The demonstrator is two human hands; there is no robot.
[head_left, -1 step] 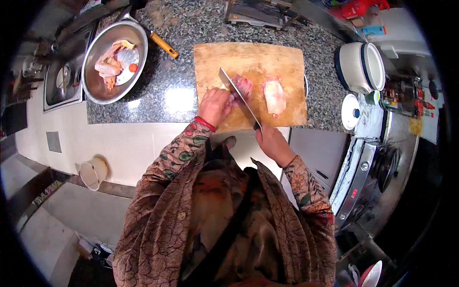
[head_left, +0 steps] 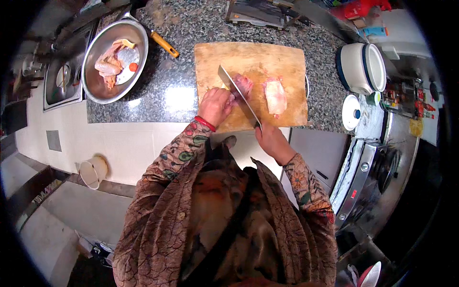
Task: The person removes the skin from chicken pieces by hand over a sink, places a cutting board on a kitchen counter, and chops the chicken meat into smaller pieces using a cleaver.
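Left hand [head_left: 216, 105] is curled palm-down at the near part of the cutting board [head_left: 224, 55], fingers pinching one end of the raw meat [head_left: 243, 85], seemingly to steady it; the fingertips are partly hidden. Closed around the handle of a broad knife [head_left: 244, 106], the right hand [head_left: 272, 143] sits at the board's near edge, so the blade slants away from it, passing just beside the left fingers and over the meat. That grip likely leaves the knuckles clear of the board. Beyond the left fingers, across the blade, the meat looks dark pink, moist and soft. Farther right lies a flat, pale piece [head_left: 275, 95] with reddish edges, apart from the blade. Well left of the left hand, a metal bowl [head_left: 87, 81] on the bench [head_left: 191, 19] holds pinkish, skin-covered poultry [head_left: 110, 67].
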